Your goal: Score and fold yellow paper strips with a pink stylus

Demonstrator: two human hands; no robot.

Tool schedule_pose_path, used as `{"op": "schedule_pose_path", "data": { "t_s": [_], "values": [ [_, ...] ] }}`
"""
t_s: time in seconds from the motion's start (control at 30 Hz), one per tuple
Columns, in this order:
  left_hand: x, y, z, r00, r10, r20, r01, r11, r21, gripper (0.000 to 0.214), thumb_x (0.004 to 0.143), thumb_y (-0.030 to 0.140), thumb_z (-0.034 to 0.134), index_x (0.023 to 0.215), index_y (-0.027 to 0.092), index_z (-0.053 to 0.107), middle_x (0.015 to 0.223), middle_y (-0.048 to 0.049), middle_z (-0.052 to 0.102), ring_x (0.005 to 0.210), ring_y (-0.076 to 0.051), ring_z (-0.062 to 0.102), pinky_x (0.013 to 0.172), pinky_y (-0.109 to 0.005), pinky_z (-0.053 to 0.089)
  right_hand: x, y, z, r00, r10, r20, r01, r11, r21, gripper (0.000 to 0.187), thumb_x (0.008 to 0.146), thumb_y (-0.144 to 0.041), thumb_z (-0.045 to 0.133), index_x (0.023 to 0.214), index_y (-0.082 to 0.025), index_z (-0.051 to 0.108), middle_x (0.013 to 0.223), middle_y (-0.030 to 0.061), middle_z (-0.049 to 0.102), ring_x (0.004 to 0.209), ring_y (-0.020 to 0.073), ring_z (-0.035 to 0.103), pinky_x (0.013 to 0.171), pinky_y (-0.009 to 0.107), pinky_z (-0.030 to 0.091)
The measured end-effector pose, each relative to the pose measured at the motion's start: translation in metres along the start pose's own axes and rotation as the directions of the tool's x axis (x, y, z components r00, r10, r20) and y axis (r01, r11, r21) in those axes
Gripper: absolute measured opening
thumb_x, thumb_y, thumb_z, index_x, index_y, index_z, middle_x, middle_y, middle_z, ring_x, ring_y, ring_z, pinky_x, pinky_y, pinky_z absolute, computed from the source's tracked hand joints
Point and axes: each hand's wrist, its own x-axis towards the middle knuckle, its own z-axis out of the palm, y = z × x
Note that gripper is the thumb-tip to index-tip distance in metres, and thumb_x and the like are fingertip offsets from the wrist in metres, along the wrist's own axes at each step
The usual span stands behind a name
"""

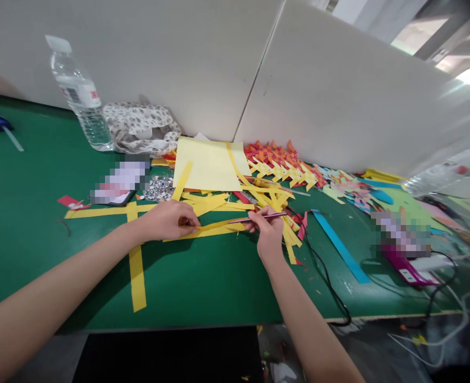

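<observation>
1. Pressed down on the green table (pixel 203 276) with the left hand (pixel 166 221), fingers bent and closed on one end of a yellow strip (pixel 214 230), just left of the middle of the clutter.
2. Pinched in the right hand (pixel 267 234), narrow grip, a thin pen (pixel 258 217), lying almost level with its tip pointing left, right over the same strip.
3. Looks like marking or creasing along the strip. Cannot tell whether the tip touches the paper.
4. Best to hold the left fingertips close to where the tip works, so the paper neither slides nor buckles.
5. Better to press lightly and pull in one even stroke, since thin paper probably wrinkles or tears under a hard point.
6. Worth laying the strip flat on bare table, apart from the heap of loose strips (pixel 274 199) beneath the right hand, which could lift it unevenly.
7. Mind the black cable (pixel 322 271) just right of the right wrist, an easy snag for a sweeping forearm.
8. Further off: a pale yellow sheet (pixel 206 165) behind the hands, a water bottle (pixel 81 96) at the far left, a blue strip (pixel 338 246) to the right.
</observation>
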Motion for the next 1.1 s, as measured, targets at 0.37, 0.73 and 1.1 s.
{"op": "schedule_pose_path", "data": {
  "t_s": [0.37, 0.73, 1.1],
  "values": [
    [-0.002, 0.003, -0.010, 0.999, -0.043, 0.032, 0.043, 0.999, -0.016, 0.018, 0.076, 0.031, 0.057, 0.083, 0.022, 0.071, 0.082, -0.0003, 0.070, 0.069, -0.013, 0.061, 0.062, -0.022, 0.042, -0.007, 0.004, 0.011, 0.973, 0.142, 0.180, -0.147, 0.989, 0.015, 0.024, 0.068, -0.025, 0.070, 0.059, -0.019, 0.049, 0.042, -0.0045, 0.058, 0.039, 0.0095, 0.052, 0.040, 0.019, 0.038],
    [0.005, 0.005, -0.005, 0.874, -0.401, -0.275, 0.265, 0.866, -0.424, 0.021, 0.074, 0.040, 0.063, 0.074, 0.020, 0.066, 0.073, -0.0012, 0.067, 0.065, -0.013, 0.059, 0.060, -0.024, 0.044, -0.018, -0.005, 0.019, 0.957, -0.279, 0.080, 0.283, 0.958, -0.050, 0.023, 0.091, -0.042, 0.046, 0.100, -0.024, 0.057, 0.086, 0.0029, 0.072, 0.053, 0.0135, 0.065, 0.057, 0.031, 0.055],
    [0.011, 0.041, 0.018, 0.834, -0.551, -0.038, 0.255, 0.444, -0.859, 0.031, 0.064, 0.032, 0.074, 0.086, 0.018, 0.058, 0.069, 0.0025, 0.062, 0.064, -0.010, 0.056, 0.057, -0.022, 0.044, -0.028, -0.005, 0.032, 0.954, -0.103, 0.281, 0.148, 0.978, -0.144, 0.037, 0.070, -0.028, 0.073, 0.067, -0.023, 0.037, 0.072, -0.0016, 0.063, 0.057, 0.0131, 0.059, 0.055, 0.026, 0.047]
  ]
}}
